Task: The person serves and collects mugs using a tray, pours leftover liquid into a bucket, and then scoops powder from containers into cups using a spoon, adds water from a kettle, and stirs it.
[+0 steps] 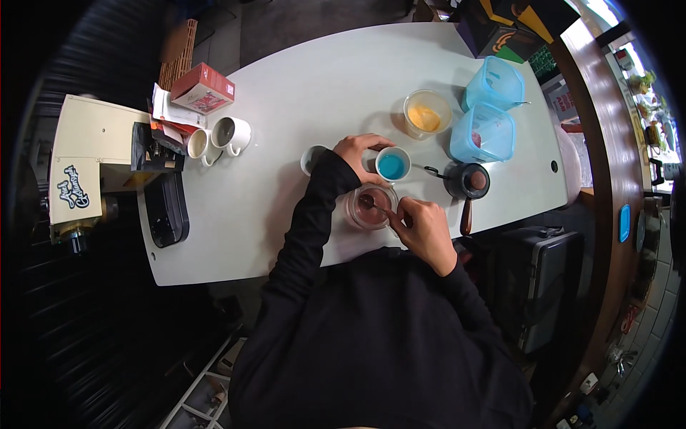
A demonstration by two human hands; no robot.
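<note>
My left hand (359, 155) curls around the side of a white cup of blue liquid (392, 164), thumb on the near side and fingers on the far side. Directly below it stands a clear round tub (355, 214) with a pinkish-brown mixture inside. Between the thumb and fingers of my right hand (427, 227) is a spoon (379, 206), its bowl end dipping into that mixture. Another small cup (309, 159) is partly hidden behind my left sleeve.
A tub with yellow contents (426, 114) and two blue plastic containers (494, 83) stand at the far right. Nearer is a dark pot with a wooden handle (466, 214). Two mugs (233, 136), a red box (204, 89) and a cream machine (75, 154) are leftward.
</note>
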